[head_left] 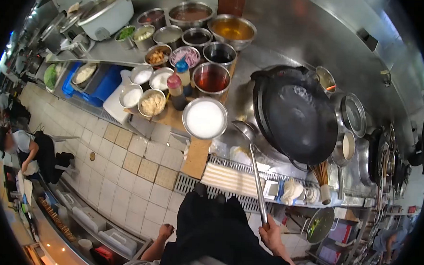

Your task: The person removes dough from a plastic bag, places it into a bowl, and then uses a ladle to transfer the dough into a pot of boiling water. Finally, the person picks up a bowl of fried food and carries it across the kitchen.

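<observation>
Steel from bowl to grip, the long-handled metal ladle [257, 177] slants from our right hand [271, 234] towards the worktop [245, 70], its cup just beside the large round black wok [300, 117]. Our right hand is wrapped around the handle's lower end, probably because that gives us the longest reach and keeps our fingers away from the cooking area. Our left hand [166, 231] hangs beside our black apron [207, 232]; we see nothing in it, but we cannot tell how far its fingers are closed.

To the left of the ladle's cup, the round steel bowl of white contents [204, 137] stands on a brown board. Behind it are more steel tubs, grouped close together, likely so that we can reach each with little stepping. 2 squeeze bottles, 1 with a pink cap [175, 82] and 1 with a blue cap [182, 66], rise among them and could block a low sweep to the tubs behind.

The wok leans towards us, hiding most of what supports it. Between us and it lie the folded striped cloth [233, 178] and, further right, the bamboo brush [321, 175], both near the front edge and easy to knock. Another person in grey and black [27, 145] sits well apart on our left.
</observation>
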The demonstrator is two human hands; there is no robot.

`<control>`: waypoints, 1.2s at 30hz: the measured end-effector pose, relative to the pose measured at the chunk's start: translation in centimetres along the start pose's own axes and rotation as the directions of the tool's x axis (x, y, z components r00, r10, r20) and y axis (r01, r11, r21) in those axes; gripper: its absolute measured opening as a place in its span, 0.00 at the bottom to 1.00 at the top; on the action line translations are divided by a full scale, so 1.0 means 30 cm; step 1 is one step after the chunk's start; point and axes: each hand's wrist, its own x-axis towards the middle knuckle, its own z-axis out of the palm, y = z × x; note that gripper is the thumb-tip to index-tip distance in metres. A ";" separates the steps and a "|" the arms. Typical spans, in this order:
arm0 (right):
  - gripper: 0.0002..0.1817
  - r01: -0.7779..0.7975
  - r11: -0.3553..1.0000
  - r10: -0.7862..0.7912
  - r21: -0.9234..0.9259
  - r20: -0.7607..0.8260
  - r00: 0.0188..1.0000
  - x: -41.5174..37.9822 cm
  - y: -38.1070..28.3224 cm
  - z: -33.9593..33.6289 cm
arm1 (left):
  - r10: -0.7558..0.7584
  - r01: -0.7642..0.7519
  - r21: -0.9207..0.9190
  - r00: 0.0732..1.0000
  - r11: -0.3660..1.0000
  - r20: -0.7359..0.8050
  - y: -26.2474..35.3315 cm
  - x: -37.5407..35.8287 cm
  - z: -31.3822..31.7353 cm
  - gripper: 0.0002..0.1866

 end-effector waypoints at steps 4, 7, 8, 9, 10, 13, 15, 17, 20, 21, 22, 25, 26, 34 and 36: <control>0.31 -0.041 0.980 0.042 0.196 -0.002 0.999 -0.035 -0.002 0.059 | 0.289 -0.246 0.314 0.953 0.917 -0.095 0.117 -0.107 -0.033 0.18; 0.31 0.131 0.991 -0.131 0.003 -0.028 0.991 -0.041 0.071 0.088 | 0.264 -0.251 0.184 0.963 0.950 -0.050 0.206 -0.149 -0.094 0.17; 0.32 0.126 0.992 -0.125 0.004 -0.023 0.992 -0.060 0.041 0.087 | 0.378 -0.357 0.259 0.925 0.897 -0.035 0.178 -0.130 -0.127 0.17; 0.32 0.120 0.993 -0.119 0.003 -0.039 0.992 -0.072 0.020 0.078 | 0.501 -0.474 0.327 0.865 0.817 0.003 0.113 -0.067 -0.143 0.17; 0.33 0.119 0.993 -0.120 0.014 0.004 0.993 -0.074 0.026 0.087 | 0.625 -0.603 0.386 0.776 0.698 0.083 0.077 0.013 -0.157 0.18; 0.33 0.217 0.976 -0.217 0.017 -0.036 0.976 -0.028 0.065 0.112 | 0.444 -0.459 0.184 0.888 0.869 0.120 -0.010 0.411 -0.214 0.20; 0.33 0.310 0.950 -0.308 0.023 -0.069 0.949 -0.041 0.035 0.098 | 0.597 -0.572 0.471 0.794 0.671 0.114 0.392 0.321 -0.218 0.20; 0.34 0.292 0.949 -0.279 0.123 -0.109 0.954 -0.126 0.058 0.088 | 0.703 -0.683 0.528 0.680 0.506 0.207 0.683 0.302 -0.149 0.20; 0.35 0.424 0.872 -0.361 0.244 -0.264 0.894 -0.290 0.030 0.067 | 0.779 -0.782 0.528 0.543 0.332 0.314 0.930 0.312 -0.034 0.19; 0.35 0.440 0.864 -0.345 0.245 -0.348 0.872 -0.327 0.041 0.074 | 0.790 -0.804 0.520 0.507 0.290 0.343 0.987 0.316 -0.006 0.19; 0.34 0.448 0.860 -0.322 0.245 -0.421 0.848 -0.345 0.035 0.093 | 0.791 -0.818 0.513 0.486 0.261 0.372 1.037 0.327 0.016 0.19; 0.31 0.316 0.916 -0.105 0.249 -0.610 0.785 -0.447 0.017 0.130 | 0.773 -0.854 0.488 0.428 0.177 0.468 1.120 0.345 0.059 0.18; 0.30 0.273 0.913 0.015 0.302 -0.695 0.719 -0.473 0.017 0.152 | 0.766 -0.865 0.479 0.410 0.153 0.495 1.140 0.340 0.083 0.18; 0.24 0.086 0.782 0.586 0.618 -0.775 0.235 -0.612 0.154 0.478 | 0.687 -0.905 0.425 0.316 0.012 0.655 1.229 0.398 0.173 0.17; 0.22 0.229 0.482 0.776 0.846 -0.534 0.337 -0.691 0.105 0.535 | 0.664 -0.908 0.417 0.299 -0.022 0.685 1.239 0.400 0.198 0.16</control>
